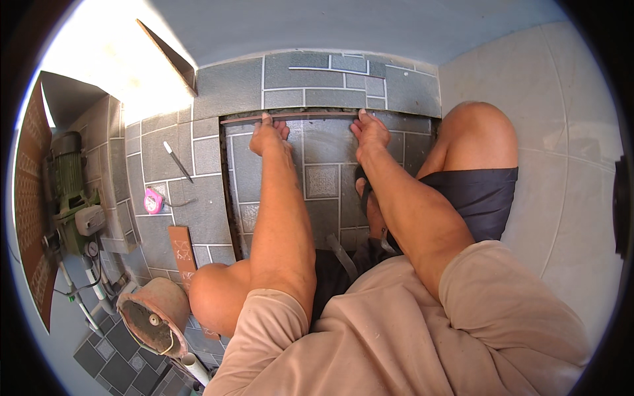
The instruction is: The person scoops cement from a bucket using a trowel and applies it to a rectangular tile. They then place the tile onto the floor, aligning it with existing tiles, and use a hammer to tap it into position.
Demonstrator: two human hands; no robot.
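A thin reddish-brown strip, seen nearly edge-on, runs along the gap at the far side of a sunken grey tiled area. My left hand pinches it left of its middle, thumb on top and fingers curled below. At its right end my right hand grips in the same way, with the thumb pointing up. Both arms reach straight forward between my bent knees. Just beyond the strip lies a row of grey patterned tiles with white joints; part of the gap shows dark and rough.
To the left lie a pen-like marker, a pink tape measure and a brown patterned tile strip. A mortar-stained bucket tilts beside my left knee. Farther left stands a green motor pump with pipes. Walls border the far and right sides.
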